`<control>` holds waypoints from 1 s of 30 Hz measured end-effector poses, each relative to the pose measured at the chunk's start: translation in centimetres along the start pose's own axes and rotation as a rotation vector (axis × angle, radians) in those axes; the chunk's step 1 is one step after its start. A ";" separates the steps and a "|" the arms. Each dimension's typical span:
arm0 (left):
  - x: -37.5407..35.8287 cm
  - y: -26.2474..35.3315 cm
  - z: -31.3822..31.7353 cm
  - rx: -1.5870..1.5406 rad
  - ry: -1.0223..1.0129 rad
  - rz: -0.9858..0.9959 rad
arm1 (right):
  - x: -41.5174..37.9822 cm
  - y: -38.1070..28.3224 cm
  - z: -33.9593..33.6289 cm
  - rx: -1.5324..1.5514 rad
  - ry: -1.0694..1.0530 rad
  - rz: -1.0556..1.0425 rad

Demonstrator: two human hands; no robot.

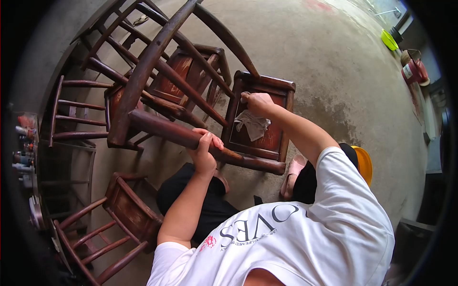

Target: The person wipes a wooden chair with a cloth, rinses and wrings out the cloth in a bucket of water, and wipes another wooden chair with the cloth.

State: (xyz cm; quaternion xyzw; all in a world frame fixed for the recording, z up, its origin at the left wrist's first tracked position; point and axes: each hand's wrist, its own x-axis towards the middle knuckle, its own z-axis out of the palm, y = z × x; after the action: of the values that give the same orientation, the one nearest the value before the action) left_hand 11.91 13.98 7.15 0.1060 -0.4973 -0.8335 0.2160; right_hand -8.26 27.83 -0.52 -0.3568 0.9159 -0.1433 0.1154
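A dark red-brown wooden chair (pixel 167 131) lies tipped toward me, its curved back rail running across the middle of the view. My left hand (pixel 204 148) grips that thick rail from above. My right hand (pixel 257 102) holds a grey cloth (pixel 253 125) and presses it against the seat frame (pixel 286 90) near its far edge. The cloth hangs down over the reddish seat panel.
A second similar chair (pixel 191 71) stands behind the first, and a third (pixel 119 219) lies at lower left. Bare concrete floor (pixel 334 62) spreads to the right. Pink slippers (pixel 293 174) are on my feet. A red bucket (pixel 414 71) and green dish (pixel 389 40) sit far right.
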 end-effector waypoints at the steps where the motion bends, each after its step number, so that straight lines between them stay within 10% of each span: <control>1: -0.1 -0.1 -0.1 -0.005 0.001 -0.002 | 0.3 -0.1 0.5 -0.019 0.025 0.021; 9: -0.1 -0.2 0.0 0.001 -0.006 0.013 | 0.5 -0.5 3.0 0.114 0.290 0.178; 17: -0.1 0.2 0.2 -0.073 0.024 -0.002 | -7.3 -6.1 1.2 -0.007 -0.261 -0.069; 30: 0.0 -0.1 -0.2 -0.039 -0.019 -0.025 | 2.1 0.3 1.1 -0.075 0.173 0.023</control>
State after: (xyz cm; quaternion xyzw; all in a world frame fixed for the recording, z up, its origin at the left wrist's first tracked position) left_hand 12.01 13.85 7.00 0.0999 -0.4816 -0.8467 0.2029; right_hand -9.66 26.40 -1.93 -0.3365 0.9313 -0.1377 0.0239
